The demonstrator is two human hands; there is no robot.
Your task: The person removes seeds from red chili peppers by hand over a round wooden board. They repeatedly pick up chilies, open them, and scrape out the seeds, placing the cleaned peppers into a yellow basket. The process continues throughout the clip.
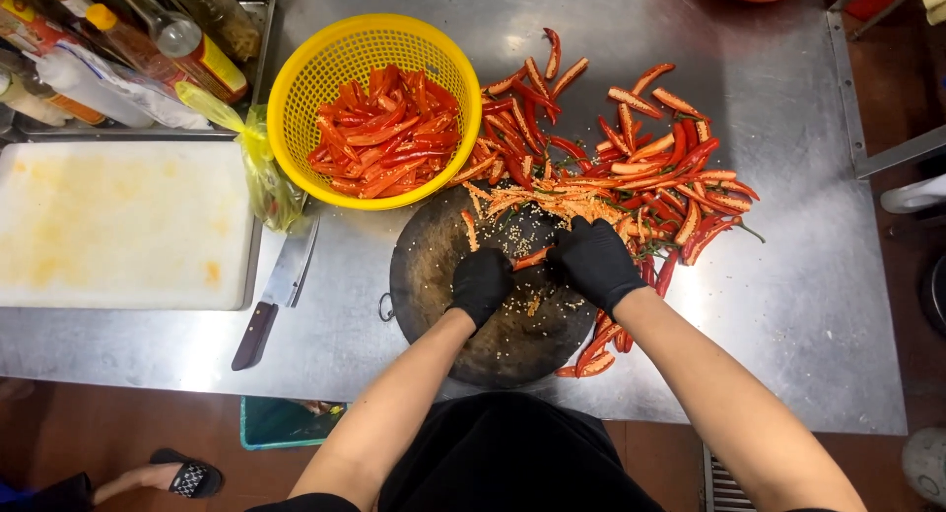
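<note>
Both my hands wear black gloves over a round dark chopping board [434, 266] strewn with pale seeds. My left hand [481, 283] and my right hand [593, 261] pinch the two ends of one red chilli [532, 259] between them. A heap of seeds and pith [537, 206] lies at the board's far edge. Halved red chillies [650, 167] are piled on the steel table to the right. A yellow basket [325, 68] behind the board holds cleaned chilli strips [384, 133].
A knife with a dark handle [276, 295] lies left of the board. A stained white cutting board [118, 221] sits further left, with sauce bottles [148, 34] in a tray behind it. A yellow plastic bag [261, 167] lies beside the basket. Another person's sandalled foot [182, 476] is on the floor.
</note>
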